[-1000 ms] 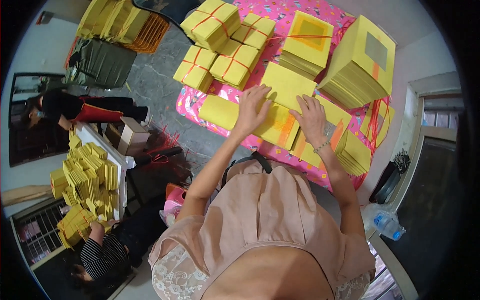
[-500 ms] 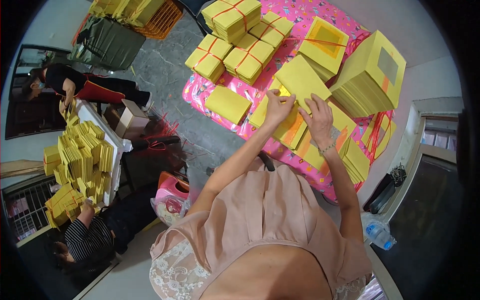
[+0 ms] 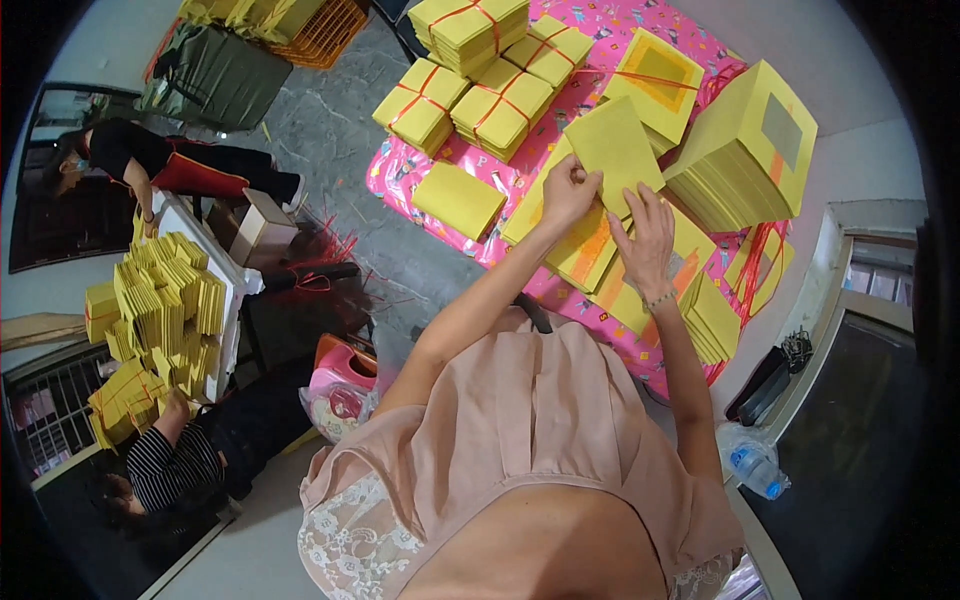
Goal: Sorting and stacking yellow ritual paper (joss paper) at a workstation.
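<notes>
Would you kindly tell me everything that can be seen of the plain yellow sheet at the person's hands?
The yellow sheet is four-sided, plain-faced and paper-like, with fairly straight edges. It lies slantwise over yellow pieces bearing orange markings, above the pink patterned cover. The left hand pinches its lower left edge; the right hand's fingertips overlap its lower right end. Whether it is folded or layered cannot be told.
</notes>
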Available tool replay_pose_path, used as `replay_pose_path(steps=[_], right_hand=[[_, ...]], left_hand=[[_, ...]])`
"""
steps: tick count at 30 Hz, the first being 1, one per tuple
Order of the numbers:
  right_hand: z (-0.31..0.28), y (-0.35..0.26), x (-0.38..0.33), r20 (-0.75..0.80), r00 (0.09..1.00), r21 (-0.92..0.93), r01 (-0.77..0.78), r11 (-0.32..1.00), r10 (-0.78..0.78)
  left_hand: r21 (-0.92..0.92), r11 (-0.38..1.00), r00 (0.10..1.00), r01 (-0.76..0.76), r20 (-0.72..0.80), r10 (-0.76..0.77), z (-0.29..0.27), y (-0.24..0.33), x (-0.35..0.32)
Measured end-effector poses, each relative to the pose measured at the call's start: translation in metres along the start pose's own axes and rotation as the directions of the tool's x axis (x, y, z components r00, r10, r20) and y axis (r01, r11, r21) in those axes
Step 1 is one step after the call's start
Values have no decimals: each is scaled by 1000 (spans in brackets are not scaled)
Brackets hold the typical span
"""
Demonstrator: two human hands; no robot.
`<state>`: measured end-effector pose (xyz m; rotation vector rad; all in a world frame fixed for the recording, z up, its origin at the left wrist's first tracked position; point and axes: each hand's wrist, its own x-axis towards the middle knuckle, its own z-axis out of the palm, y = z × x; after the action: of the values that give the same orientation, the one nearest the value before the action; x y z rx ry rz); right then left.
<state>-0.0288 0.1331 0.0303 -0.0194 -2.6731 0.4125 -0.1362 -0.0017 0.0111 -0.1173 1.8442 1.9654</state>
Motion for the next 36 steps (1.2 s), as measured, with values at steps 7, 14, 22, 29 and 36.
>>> replay_pose_path(steps=[7,14,22,29,36], right_hand=[[-8,-14,-29,-33,987,234,-147,961,159],[-9,-27,-44,-1,987,279,-154,948,160],[-15,-32,-50,-43,990,277,-117,954,134],[-20,-33,-51,-32,991,244,-119,963,131],[-30,-42,-46,88,990,274,-127,953,106]], left_hand=[[-155,988,998,12,-62,-22,-128,39,-28],[-282,942,958,183,-165,-236,-250,-45,-38],[-240,924,916,298,-200,-348,-266,-122,-22],[-199,942,919,271,-238,-314,-266,-141,-9],[-46,952,902,302,-308,-302,-258,-139,-6]])
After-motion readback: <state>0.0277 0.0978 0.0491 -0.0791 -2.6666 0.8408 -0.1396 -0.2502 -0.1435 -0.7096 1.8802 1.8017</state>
